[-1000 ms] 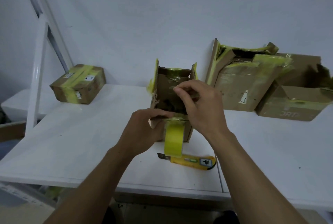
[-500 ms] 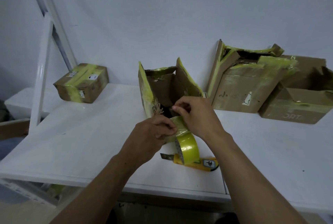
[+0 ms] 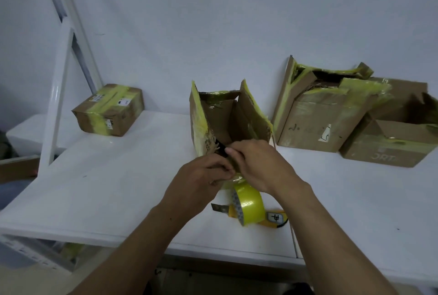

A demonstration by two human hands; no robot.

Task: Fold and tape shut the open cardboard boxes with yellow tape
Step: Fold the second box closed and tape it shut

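The open box (image 3: 251, 117) stands just beyond your fingertips. It looks light and floppy-walled, so fold it at the creases. Your right hand (image 3: 260, 166) pinches its near edge. Two other boxes (image 3: 308, 124) sit well right of your fingers. Your left hand (image 3: 201, 176) grips the sticky tape (image 3: 251, 202), its roll hanging under your fingers above a cutter (image 3: 275, 218); mind its blade.

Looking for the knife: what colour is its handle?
Yellow. The knife shows best in the head view.
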